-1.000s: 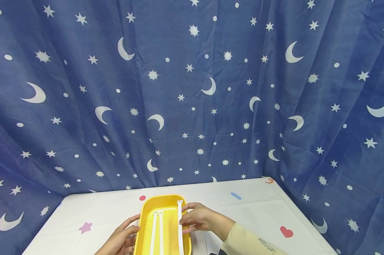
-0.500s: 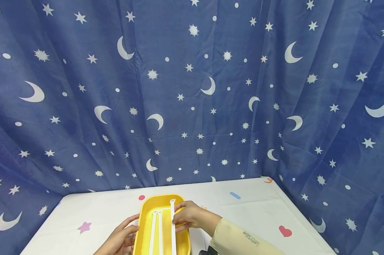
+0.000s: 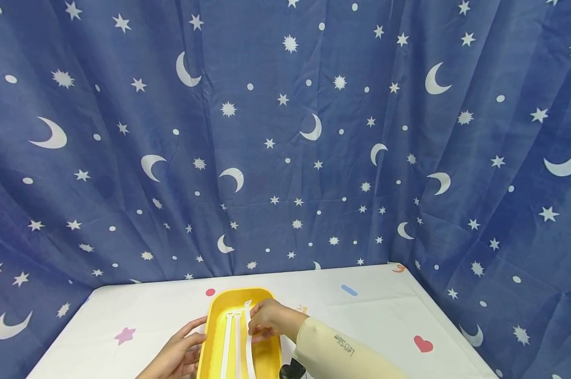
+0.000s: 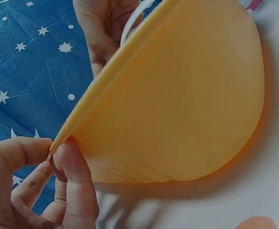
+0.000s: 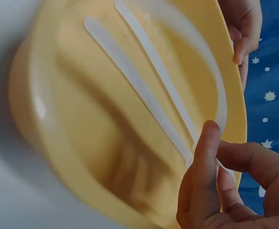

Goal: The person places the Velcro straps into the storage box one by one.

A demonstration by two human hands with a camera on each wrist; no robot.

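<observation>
A long yellow plastic tray point(image 3: 268, 359) stands on the table in the head view. My left hand point(image 3: 175, 351) pinches its left rim between thumb and fingers, as the left wrist view shows. Inside the tray, side by side, lie two white straps with slotted ends, a left one point(image 3: 226, 345) and a right one point(image 3: 238, 348). My right hand point(image 3: 267, 319) reaches over the tray and pinches a third white strap point(image 3: 249, 353) near its slotted end. That strap bows in a curve in the right wrist view. The tray's near end is cut off in the head view.
A white cloth point(image 3: 361, 326) printed with coloured shapes covers the table. Behind and to the right hangs a blue curtain point(image 3: 266, 158) with moons and stars. A black object point(image 3: 292, 369) shows below the right sleeve point(image 3: 337, 347).
My right hand has moved left across the tray with its strap, from near the right rim to beside the two lying straps. The held strap now bends. My left hand has stayed on the rim.
</observation>
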